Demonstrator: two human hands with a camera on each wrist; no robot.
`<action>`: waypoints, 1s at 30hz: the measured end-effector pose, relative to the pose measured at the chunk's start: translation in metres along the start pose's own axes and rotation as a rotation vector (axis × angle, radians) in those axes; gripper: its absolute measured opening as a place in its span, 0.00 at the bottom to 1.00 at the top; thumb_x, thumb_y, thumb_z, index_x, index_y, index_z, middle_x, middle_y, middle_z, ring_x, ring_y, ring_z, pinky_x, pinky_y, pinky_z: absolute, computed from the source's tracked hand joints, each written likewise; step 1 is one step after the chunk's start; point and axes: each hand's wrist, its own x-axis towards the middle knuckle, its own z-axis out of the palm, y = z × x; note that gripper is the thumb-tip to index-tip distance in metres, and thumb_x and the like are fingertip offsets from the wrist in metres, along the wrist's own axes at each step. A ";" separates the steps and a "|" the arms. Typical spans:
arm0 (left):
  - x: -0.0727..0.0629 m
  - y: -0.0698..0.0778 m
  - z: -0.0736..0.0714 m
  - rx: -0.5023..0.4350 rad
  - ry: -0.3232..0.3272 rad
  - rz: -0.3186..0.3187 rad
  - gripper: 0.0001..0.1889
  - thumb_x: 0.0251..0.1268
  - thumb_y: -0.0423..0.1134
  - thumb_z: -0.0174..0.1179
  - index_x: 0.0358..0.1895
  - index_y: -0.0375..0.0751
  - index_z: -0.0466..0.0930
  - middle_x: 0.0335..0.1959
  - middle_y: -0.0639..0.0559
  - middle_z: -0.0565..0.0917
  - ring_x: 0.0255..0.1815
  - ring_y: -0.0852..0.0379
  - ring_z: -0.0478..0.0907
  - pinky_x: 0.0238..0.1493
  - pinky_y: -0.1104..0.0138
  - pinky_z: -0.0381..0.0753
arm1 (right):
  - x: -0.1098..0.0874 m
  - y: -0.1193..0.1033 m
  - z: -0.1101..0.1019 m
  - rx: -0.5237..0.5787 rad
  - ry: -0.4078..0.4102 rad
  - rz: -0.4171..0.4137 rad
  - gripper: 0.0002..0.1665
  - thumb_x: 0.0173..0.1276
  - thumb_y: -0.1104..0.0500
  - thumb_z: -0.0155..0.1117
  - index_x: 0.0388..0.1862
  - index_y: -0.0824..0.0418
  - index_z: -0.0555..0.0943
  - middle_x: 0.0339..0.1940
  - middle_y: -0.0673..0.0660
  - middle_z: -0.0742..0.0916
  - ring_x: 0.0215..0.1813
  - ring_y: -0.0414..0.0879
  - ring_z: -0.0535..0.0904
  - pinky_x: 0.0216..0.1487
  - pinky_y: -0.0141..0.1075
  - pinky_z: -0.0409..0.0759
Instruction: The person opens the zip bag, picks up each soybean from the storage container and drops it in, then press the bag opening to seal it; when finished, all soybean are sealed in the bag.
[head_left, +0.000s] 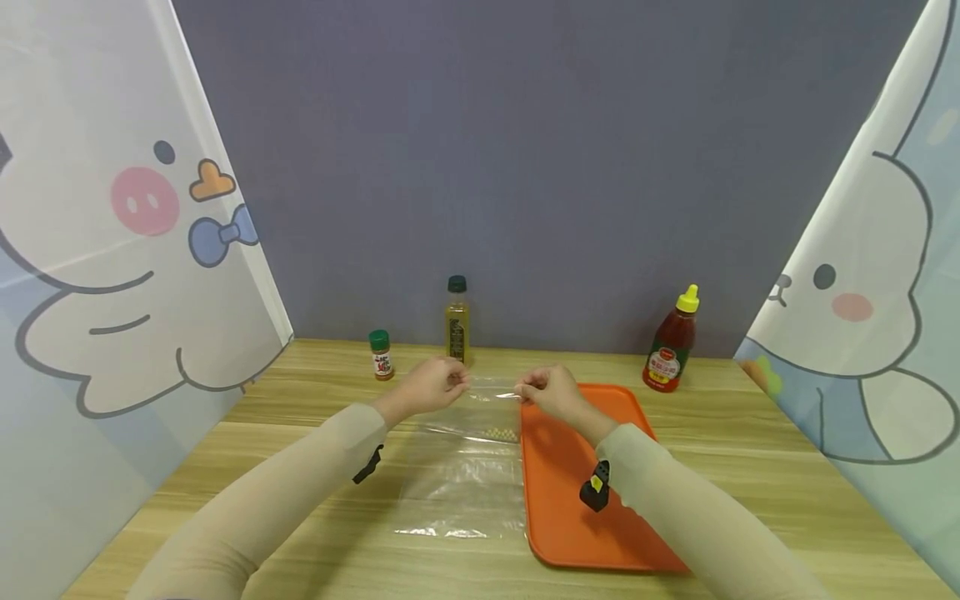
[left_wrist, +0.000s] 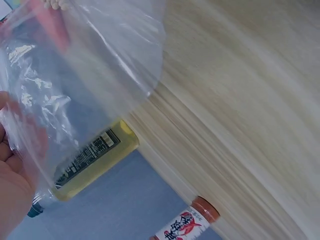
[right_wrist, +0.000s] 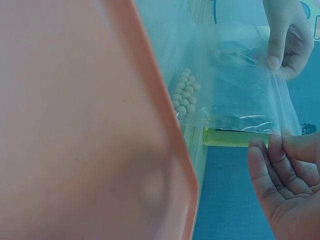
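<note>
A clear plastic bag is stretched between the two hands, its upper edge raised above the table. Thumb and fingers of the left hand pinch this edge at its left end. At the other end, the right hand pinches the same edge between thumb and fingertips, its other fingers loosely bent in the right wrist view. Several small pale yellow balls sit grouped in the lower right part of the bag, beside the tray. More clear plastic lies flat on the table nearer the person.
An orange tray lies under the right forearm. Along the back stand a green-capped spice jar, a bottle of yellow oil just behind the bag, and a red sauce bottle with a yellow nozzle. Behind them rises a grey panel.
</note>
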 end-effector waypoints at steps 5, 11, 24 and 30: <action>-0.005 -0.007 -0.002 0.012 0.014 -0.001 0.04 0.65 0.35 0.61 0.35 0.38 0.81 0.32 0.49 0.85 0.35 0.56 0.83 0.41 0.66 0.84 | -0.002 0.000 -0.001 0.009 -0.005 0.017 0.06 0.65 0.67 0.65 0.34 0.71 0.85 0.30 0.66 0.88 0.39 0.63 0.86 0.43 0.50 0.86; -0.013 -0.013 -0.005 0.007 0.000 -0.046 0.03 0.66 0.34 0.60 0.33 0.42 0.81 0.33 0.52 0.84 0.37 0.55 0.83 0.43 0.64 0.85 | -0.003 0.000 -0.001 0.003 -0.007 0.000 0.06 0.64 0.67 0.66 0.34 0.71 0.85 0.28 0.65 0.88 0.38 0.64 0.86 0.42 0.50 0.86; -0.029 -0.024 -0.014 0.002 -0.003 -0.099 0.04 0.66 0.35 0.60 0.32 0.43 0.79 0.33 0.52 0.84 0.36 0.57 0.82 0.42 0.63 0.84 | -0.002 -0.001 0.000 0.002 -0.003 0.007 0.06 0.64 0.66 0.66 0.36 0.71 0.85 0.31 0.65 0.89 0.39 0.63 0.86 0.43 0.50 0.85; -0.035 -0.027 -0.019 0.010 -0.029 -0.128 0.05 0.68 0.37 0.59 0.33 0.44 0.79 0.33 0.53 0.83 0.35 0.58 0.81 0.41 0.62 0.84 | -0.001 0.002 0.001 -0.003 0.000 0.016 0.06 0.65 0.66 0.66 0.36 0.70 0.85 0.31 0.65 0.89 0.38 0.62 0.86 0.43 0.50 0.86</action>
